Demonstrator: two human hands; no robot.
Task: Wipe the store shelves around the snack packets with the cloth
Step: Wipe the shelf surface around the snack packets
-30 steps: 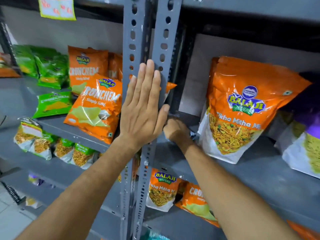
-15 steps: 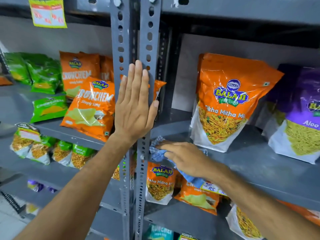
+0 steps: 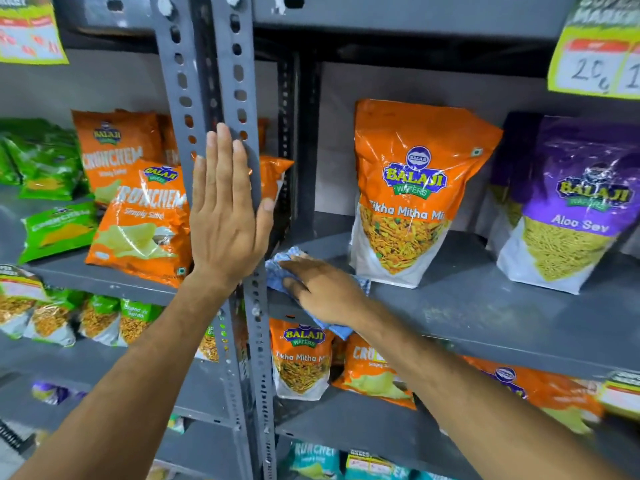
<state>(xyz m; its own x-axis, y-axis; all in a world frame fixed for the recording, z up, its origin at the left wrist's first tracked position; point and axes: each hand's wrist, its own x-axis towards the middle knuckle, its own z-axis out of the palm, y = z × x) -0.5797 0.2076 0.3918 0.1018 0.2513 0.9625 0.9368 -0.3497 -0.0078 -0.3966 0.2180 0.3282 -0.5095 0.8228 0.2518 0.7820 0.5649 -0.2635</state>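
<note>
We saw the blue checked cloth point(image 3: 287, 260) only in part: most of it lay hidden under the right hand point(image 3: 320, 291), with one corner showing by the upright post point(image 3: 258, 306) and another end hanging over the front lip of the grey shelf point(image 3: 485, 313). It sat at the shelf's left front corner, just beside the orange Tikha Mitha packet point(image 3: 408, 199), which stood upright. The right hand lay palm down on the cloth, fingers a little spread and pressing flat rather than curled round it. The left hand point(image 3: 227, 216) was flat against the post, fingers straight and close together, thumb out to the side. Further right stood a purple Aloo Sev packet point(image 3: 571, 209). The price tag point(image 3: 595, 60) at upper right was cut off by the frame edge, and the packets on the lower shelves were blurred.
</note>
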